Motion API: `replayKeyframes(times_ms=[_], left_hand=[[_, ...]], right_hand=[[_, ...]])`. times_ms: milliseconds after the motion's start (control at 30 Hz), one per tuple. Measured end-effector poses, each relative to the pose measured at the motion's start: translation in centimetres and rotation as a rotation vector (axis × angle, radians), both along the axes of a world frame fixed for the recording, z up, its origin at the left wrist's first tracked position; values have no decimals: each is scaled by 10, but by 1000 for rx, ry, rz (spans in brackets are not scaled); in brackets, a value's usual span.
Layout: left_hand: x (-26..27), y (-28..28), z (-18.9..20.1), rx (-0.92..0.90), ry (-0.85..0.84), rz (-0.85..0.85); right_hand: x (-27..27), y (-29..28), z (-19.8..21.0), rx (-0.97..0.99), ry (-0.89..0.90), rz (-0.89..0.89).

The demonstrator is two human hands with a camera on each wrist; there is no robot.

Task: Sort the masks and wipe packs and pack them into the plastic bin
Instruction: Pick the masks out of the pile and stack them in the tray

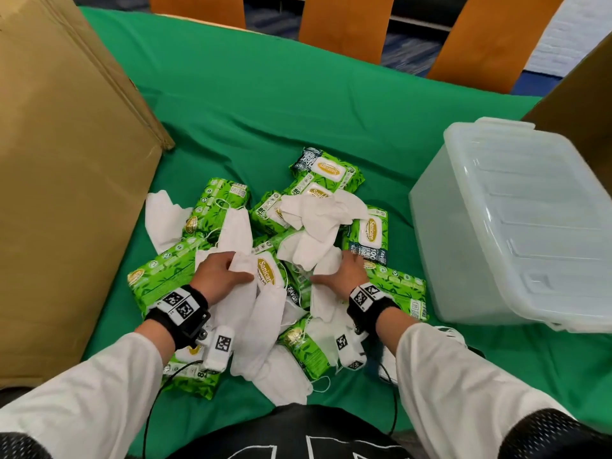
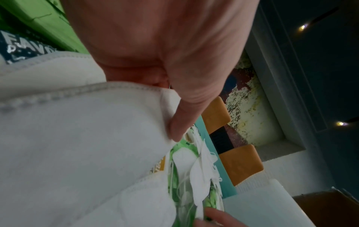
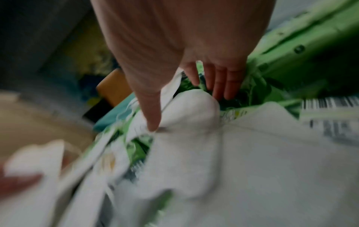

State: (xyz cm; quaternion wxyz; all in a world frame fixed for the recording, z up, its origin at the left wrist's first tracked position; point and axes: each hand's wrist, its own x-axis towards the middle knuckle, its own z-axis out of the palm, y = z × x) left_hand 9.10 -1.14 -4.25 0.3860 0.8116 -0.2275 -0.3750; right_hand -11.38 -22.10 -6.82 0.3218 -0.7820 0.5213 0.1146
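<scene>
- A heap of white masks (image 1: 318, 217) and green wipe packs (image 1: 326, 168) lies mixed together on the green tablecloth (image 1: 265, 104), toward the near edge of the table, in front of the person.
- The left hand (image 1: 218, 274) sits on the near-left part of the heap, its thumb and fingers pinching the edge of a white mask (image 1: 243, 260) that lies over a pack with a gold label (image 1: 266, 271); the left wrist view shows the thumb (image 2: 182, 122) pressed against the mask's stitched edge (image 2: 77, 92).
- The right hand (image 1: 344, 274) reaches into the middle of the heap with fingers extended and spread, touching masks and packs; the right wrist view is blurred, and I cannot tell whether it grasps anything.
- The plastic bin (image 1: 516, 223), translucent and with its lid on, stands at the right edge of the table, just beside the heap.
- A large cardboard box (image 1: 66, 180) stands at the left edge.
- Orange chair backs (image 1: 344, 24) stand beyond the far edge.
</scene>
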Motion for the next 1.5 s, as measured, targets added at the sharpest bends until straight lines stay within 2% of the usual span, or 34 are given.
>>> replayKeyframes(times_ms=[67,133,167,300,400,467,600,700,933,1100,1233,1367,1500], left_hand=[[-3,-2,13,-53,8,47],[-2,-4,25,-119,18,110],[0,-4,31,-150,24,141],[12,0,48,-263,68,233],[16,-1,58,-322,144,309],[15,-5,63,-344,207,344],[7,-14,65,-328,297,359],[0,-12,61,-300,283,342],[-4,3,61,-298,288,359],[3,10,58,-312,371,463],[-1,13,56,-300,417,504],[-2,22,51,-318,459,561],[-3,25,57,-427,577,702]], right_hand=[[7,7,-5,19,103,129],[9,7,-10,41,127,128],[10,6,-8,24,83,92],[0,-10,4,66,-341,-286],[-3,-18,24,388,-561,-637],[-5,-19,33,532,-597,-741],[-8,0,34,629,-416,-685],[2,19,33,739,-476,-713],[19,22,21,585,-516,-703],[23,14,19,573,-407,-659],[32,19,13,424,-376,-578],[30,15,14,345,-496,-605],[15,17,42,498,-704,-731]])
